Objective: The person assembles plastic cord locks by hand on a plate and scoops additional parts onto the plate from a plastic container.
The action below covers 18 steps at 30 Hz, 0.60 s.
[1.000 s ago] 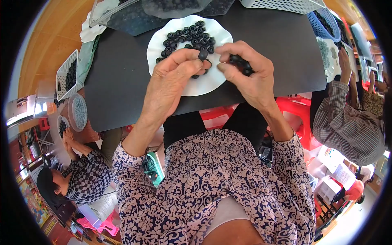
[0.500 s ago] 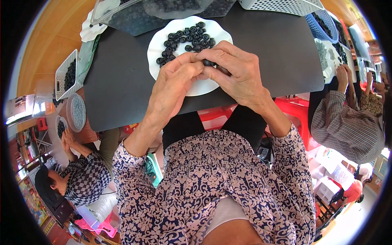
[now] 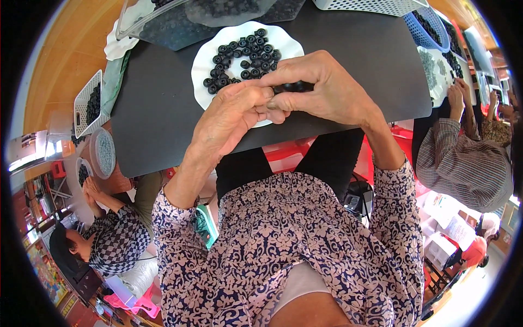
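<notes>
Black parts (image 3: 297, 86) lie in a short row in the hollow of the right hand (image 3: 339, 92), over the near right part of the plate (image 3: 290, 48). The row's long axis runs roughly sideways, from the palm toward the fingertips, so its left end points straight at the left hand (image 3: 231, 111). The right hand is the nearer of the two, as the row sits between its thumb and forefinger, which grasp it from below and above. The left hand comes in from the other side, its thumb and fingers bunched and touching the right fingertips; whether it grips a part there I cannot tell, since the fingers cover the spot where the hands meet. Beyond both hands, loose parts (image 3: 266, 56) rest on the plate in a rough ring with white showing in its middle, the closest ones just beside the fingers. The white, wavy-edged plate stands on the dark table (image 3: 365, 65). Past its far left edge is a clear bin (image 3: 174, 35) with dark pieces in it; a white basket (image 3: 370, 5) stands at the far edge, and a blue basket (image 3: 417, 37) sits off to the right. Farther out, a co-worker in a checked top (image 3: 120, 234) is at the left and another in a striped top (image 3: 463, 169) at the right.
</notes>
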Available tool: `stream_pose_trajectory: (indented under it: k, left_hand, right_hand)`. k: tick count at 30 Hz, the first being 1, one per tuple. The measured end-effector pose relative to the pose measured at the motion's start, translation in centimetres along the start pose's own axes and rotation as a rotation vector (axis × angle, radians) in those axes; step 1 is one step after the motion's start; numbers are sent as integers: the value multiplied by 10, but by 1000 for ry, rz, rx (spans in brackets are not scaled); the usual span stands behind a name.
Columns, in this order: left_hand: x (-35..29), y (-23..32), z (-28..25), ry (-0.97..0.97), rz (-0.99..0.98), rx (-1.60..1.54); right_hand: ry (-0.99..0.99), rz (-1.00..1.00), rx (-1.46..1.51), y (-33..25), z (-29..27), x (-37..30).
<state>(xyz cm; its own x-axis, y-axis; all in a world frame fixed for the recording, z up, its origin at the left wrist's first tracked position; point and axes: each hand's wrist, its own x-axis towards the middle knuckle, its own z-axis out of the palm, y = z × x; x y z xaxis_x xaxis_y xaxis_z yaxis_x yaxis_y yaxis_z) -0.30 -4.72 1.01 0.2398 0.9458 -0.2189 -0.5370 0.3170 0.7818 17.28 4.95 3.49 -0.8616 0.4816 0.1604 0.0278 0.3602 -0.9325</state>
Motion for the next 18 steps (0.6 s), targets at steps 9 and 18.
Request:
stream_pose_trajectory:
  k: [9, 18]
  left_hand:
    - [4, -12, 12, 176, 253, -8]
    - [-8, -4, 12, 339, 247, 391]
  right_hand:
    - [336, -163, -362, -3, 22, -1]
    - [410, -271, -481, -3, 23, -5]
